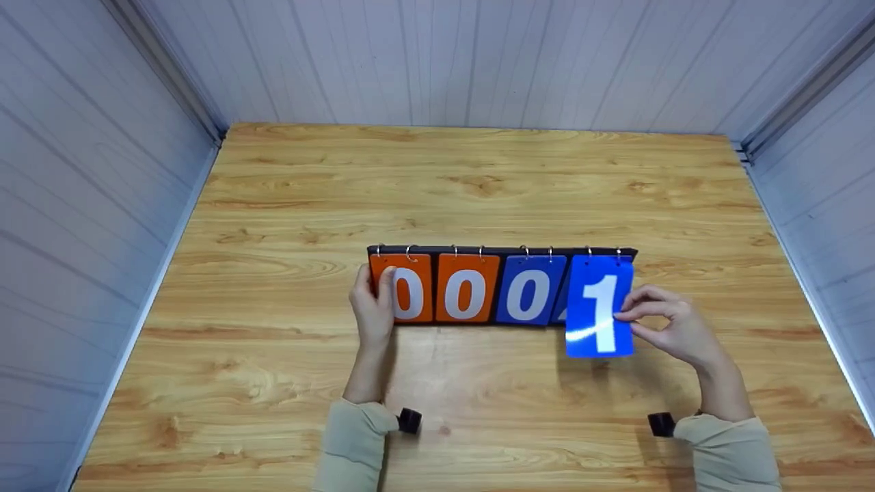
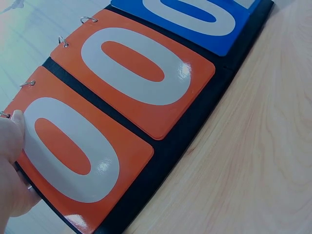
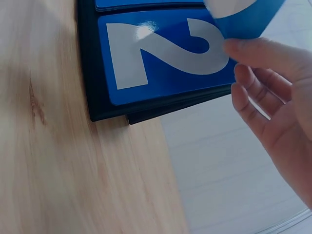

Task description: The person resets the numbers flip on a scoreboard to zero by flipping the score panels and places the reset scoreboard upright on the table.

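Wide bare table (image 1: 478, 184) on every side of the scoreboard (image 1: 502, 251), with open wood behind it up to the back wall (image 1: 444, 61), to the left toward the side panel, to the right, and in front between the two sleeves. The scoreboard lies flat at mid-table, its ringed top edge facing away from the person.

Starting at the left: the left hand (image 1: 372, 311) sits on the scoreboard's left end, fingers wrapped round that edge, thumb laid over the first orange 0 (image 1: 409, 292). The left wrist view shows the thumb tip right at the card's ringed corner.

Next along, the second orange 0 (image 1: 466, 294) lies flat, nothing touching it, then the blue 0 (image 1: 526, 295), also flat and untouched.

At the right end, the blue 1 card (image 1: 599, 307) is lifted off the board and hangs on its rings, its lower edge out past the front of the scoreboard. The right hand (image 1: 673, 328) pinches its right edge between thumb and forefinger, the other fingers loosely curled behind. Under it, the right wrist view shows a blue 2 (image 3: 165, 48) lying flat, clear of the fingers.
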